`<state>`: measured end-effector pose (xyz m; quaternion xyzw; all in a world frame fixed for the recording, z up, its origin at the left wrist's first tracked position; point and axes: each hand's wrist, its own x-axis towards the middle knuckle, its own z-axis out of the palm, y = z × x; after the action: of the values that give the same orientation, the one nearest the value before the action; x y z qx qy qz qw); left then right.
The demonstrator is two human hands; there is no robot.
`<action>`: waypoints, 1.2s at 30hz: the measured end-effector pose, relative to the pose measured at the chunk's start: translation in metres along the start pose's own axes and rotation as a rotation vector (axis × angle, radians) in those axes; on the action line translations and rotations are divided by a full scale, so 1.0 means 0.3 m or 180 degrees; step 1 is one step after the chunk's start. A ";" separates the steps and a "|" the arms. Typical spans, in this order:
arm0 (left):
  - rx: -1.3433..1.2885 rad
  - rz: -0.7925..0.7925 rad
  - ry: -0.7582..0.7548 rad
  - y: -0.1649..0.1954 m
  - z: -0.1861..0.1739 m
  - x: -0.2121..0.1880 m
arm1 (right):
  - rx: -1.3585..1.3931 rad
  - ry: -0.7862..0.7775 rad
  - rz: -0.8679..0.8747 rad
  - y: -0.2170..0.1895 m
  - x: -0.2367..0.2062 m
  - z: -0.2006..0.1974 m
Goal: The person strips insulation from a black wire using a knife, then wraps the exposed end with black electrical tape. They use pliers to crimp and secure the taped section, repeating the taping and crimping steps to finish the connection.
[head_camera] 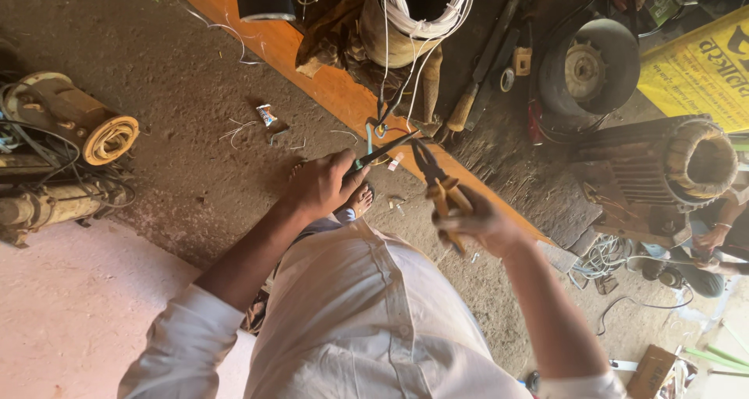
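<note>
Orange-handled pliers (438, 182) sit in the right hand (485, 226), fingers wrapped round the handles, dark jaws pointing up and left toward the bench edge. The left hand (322, 184) is closed round a slim dark tool (380, 151) whose tip angles up and right, ending just beside the plier jaws. Whether the two tools touch cannot be told. Both hands are held above the dirt floor (187, 118), in front of the person's white shirt (367, 321).

Directly above the hands, white wire (417, 52) hangs from a stator (406, 17) standing on the orange bench (328, 83). A hammer (484, 63) lies on the bench to the right, near a small wheel (589, 67). A second stator (671, 165) rests at far right, where another person's hand (711, 239) is at work. Rusty motors (70, 126) lie at far left.
</note>
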<state>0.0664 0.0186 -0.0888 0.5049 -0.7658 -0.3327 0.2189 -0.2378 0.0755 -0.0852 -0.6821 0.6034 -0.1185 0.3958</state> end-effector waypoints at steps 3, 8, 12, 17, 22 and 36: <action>0.0004 0.0286 0.0106 0.004 0.003 -0.002 | 0.1439 -0.0966 0.0600 0.004 0.023 -0.054; -0.0233 0.0213 0.0123 0.013 -0.003 -0.024 | -0.0423 0.0071 0.0115 -0.022 0.001 -0.055; -0.0257 0.0244 0.0117 0.030 0.000 -0.046 | -0.2216 0.1161 -0.0673 -0.073 -0.053 -0.019; 0.0095 -0.0258 -0.0159 0.027 -0.006 -0.056 | -0.1107 0.0345 -0.0075 -0.093 -0.049 -0.045; 0.0065 0.0308 0.0417 0.025 -0.012 -0.021 | 0.2213 -0.1584 0.1383 -0.046 0.039 -0.112; 0.0072 0.0143 0.0067 0.020 0.011 -0.089 | -0.1394 0.0451 0.0048 -0.162 -0.073 -0.091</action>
<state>0.0712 0.0457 -0.0866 0.4935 -0.7783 -0.3137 0.2285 -0.2249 0.0826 -0.0271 -0.7371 0.6461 -0.0292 0.1958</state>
